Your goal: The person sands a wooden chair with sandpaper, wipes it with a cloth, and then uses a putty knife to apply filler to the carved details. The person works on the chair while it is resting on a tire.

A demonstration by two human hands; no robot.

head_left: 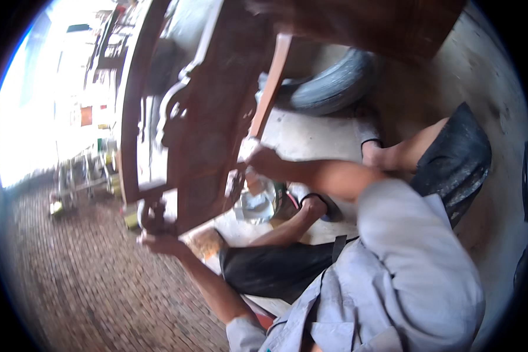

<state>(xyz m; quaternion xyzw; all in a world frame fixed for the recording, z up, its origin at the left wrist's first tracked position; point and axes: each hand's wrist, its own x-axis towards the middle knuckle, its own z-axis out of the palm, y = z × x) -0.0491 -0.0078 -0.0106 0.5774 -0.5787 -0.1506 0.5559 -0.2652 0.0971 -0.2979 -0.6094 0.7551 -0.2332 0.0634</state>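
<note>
One dark furniture piece [208, 126], seemingly mid-work, amount left unclear; left hand [162, 242] grasps its corner, right hand [264, 162] blurred, can't tell grip.

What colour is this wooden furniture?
The wooden furniture is dark reddish brown, best seen in the head view.

A dark brown wooden furniture piece [208, 126] with a carved, scalloped cutout slants above the pale floor [311, 138]. The person's left hand [163, 243] grips its lower corner, beside a carved end. The right hand [267, 162] is curled at the lower end of a lighter brown wooden strip [271, 88]; a whitish patch at its fingers is too blurred to identify. Near the pale floor's left edge, a clear container [255, 206] stands by a bare foot [315, 205]. A grey tyre [334, 85] lies farther off, and brick paving [100, 264] adjoins the left edge.
</note>
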